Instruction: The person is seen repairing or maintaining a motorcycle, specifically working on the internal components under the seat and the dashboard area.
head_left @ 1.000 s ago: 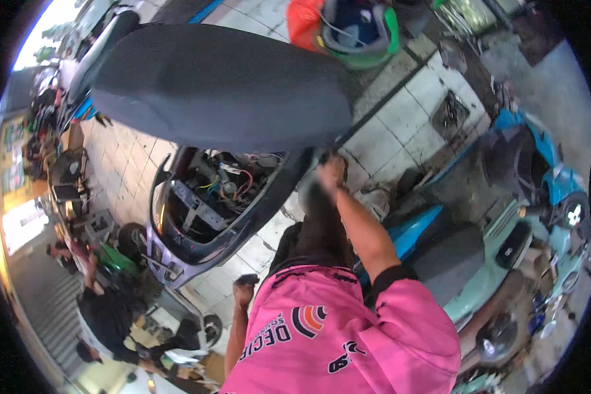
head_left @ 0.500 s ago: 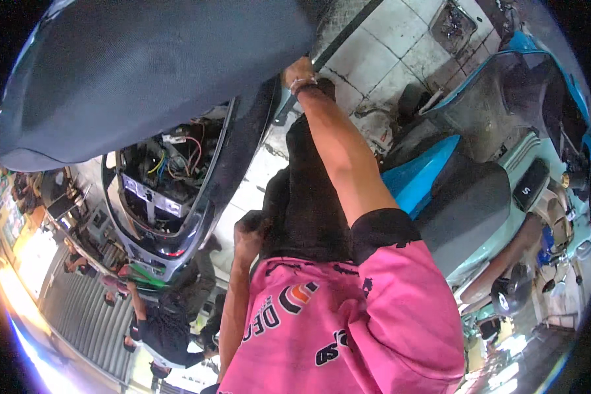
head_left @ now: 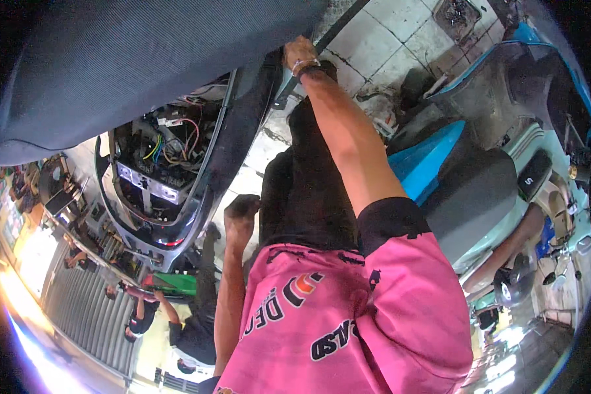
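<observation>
The raised dark scooter seat (head_left: 157,59) fills the upper left. Below it lies the scooter's open body (head_left: 223,138), with coloured wires (head_left: 177,141) and a metal bracket (head_left: 148,184) exposed. My right arm reaches far forward, and my right hand (head_left: 300,52) is curled at the scooter's edge beside the seat; what its fingers grip is hidden. Held close to my dark trousers, my left hand (head_left: 241,213) is curled closed beside the scooter's tail. Shadow covers its fingers, so anything inside cannot be made out.
To the right stands a second scooter with a dark seat (head_left: 479,197) and blue panel (head_left: 427,161). White floor tiles (head_left: 368,46) and a drain grate (head_left: 456,18) lie ahead. Co-workers (head_left: 194,331) and a green object (head_left: 171,284) are beyond the scooter's tail.
My left hand has shifted a little up and left. My right hand stays at the scooter's edge. The view has moved slightly, and the green object behind the tail shows more fully.
</observation>
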The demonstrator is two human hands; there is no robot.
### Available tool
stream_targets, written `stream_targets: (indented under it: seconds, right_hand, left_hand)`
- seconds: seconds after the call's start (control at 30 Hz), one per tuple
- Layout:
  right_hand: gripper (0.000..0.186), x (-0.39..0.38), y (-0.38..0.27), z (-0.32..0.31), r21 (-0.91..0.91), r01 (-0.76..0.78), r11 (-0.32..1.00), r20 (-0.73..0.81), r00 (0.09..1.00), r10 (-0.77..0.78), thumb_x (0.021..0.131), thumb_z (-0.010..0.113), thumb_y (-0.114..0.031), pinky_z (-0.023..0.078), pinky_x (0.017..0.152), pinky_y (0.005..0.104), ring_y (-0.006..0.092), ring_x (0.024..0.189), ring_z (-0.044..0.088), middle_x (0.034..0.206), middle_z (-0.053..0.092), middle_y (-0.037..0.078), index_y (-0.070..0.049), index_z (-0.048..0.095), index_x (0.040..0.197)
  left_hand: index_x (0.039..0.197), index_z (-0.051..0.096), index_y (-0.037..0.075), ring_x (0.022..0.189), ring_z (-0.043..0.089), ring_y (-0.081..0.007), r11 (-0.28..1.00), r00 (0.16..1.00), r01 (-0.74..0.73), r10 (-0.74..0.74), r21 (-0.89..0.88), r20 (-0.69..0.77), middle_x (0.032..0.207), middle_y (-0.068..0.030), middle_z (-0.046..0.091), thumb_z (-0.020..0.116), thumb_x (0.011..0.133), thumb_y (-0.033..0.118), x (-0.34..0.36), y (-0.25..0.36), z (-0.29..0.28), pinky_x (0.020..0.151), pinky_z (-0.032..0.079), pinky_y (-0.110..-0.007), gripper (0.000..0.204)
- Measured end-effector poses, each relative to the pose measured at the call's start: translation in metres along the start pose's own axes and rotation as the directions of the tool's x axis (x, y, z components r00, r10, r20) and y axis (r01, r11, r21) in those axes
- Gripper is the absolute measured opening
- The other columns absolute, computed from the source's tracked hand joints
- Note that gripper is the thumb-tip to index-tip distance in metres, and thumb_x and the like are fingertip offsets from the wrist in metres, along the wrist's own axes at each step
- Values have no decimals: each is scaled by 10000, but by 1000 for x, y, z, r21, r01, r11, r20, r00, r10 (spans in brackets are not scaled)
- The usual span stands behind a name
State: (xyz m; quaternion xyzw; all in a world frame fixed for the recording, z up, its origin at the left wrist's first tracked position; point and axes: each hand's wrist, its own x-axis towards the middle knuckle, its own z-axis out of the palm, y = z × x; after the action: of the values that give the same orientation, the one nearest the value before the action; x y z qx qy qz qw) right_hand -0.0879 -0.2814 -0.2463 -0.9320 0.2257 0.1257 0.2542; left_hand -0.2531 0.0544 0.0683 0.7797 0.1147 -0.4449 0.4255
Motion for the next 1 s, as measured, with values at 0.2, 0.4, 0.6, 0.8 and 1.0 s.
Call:
stream_targets:
  seconds: [0.2, 0.4, 0.6, 0.8, 1.0]
  right_hand:
    - [269, 5, 8, 9, -110, 51, 993, -18, 998, -53, 860, 646, -295, 527, 918, 447, 333, 998, 698, 1013, 755, 140, -76, 783, 936]
    - [261, -76, 8, -50, 574, -2, 819, -94, 993, 68, 850, 636, -255, 523, 901, 441, 424, 1010, 654, 1060, 721, 200, -46, 724, 981]
    - [364, -217, -68, -171, 685, -81, 724, 157, 987, -39, 844, 744, -301, 528, 908, 403, 284, 998, 707, 1025, 750, 150, -18, 727, 1071]
    - [290, -279, -185, -304, 712, 445, 543, 4, 771, -637, 846, 736, -175, 549, 874, 357, 268, 945, 727, 1014, 752, 145, -2, 722, 1079]
    - [249, -287, -274, -337, 744, 297, 599, 262, 694, -670, 871, 738, -148, 563, 840, 332, 219, 926, 735, 1011, 759, 136, 4, 724, 1068]
  left_hand:
    - [1027, 699, -17, 870, 633, -134, 999, 999, -40, 40, -7, 11, 936, -55, 710, 633, 933, -18, 3, -3, 9, 828, 511, -285, 115]
    - [1044, 697, -23, 875, 641, -153, 994, 994, -107, 107, 15, 14, 946, -79, 716, 574, 935, -23, 9, 15, 13, 818, 511, -301, 165]
    - [1056, 709, -20, 916, 654, -145, 869, 996, -87, 88, -487, -20, 984, -74, 726, 518, 948, 58, -2, 76, 7, 836, 506, -294, 233]
    - [1002, 724, 15, 683, 481, -82, 848, 963, -210, 94, -486, -253, 732, 35, 561, 655, 969, 300, -47, 128, -23, 635, 371, -253, 295]
    - [985, 719, 39, 615, 375, -32, 472, 976, -210, 57, -856, -208, 717, 87, 499, 693, 972, 214, -100, 134, -61, 543, 274, -222, 177]
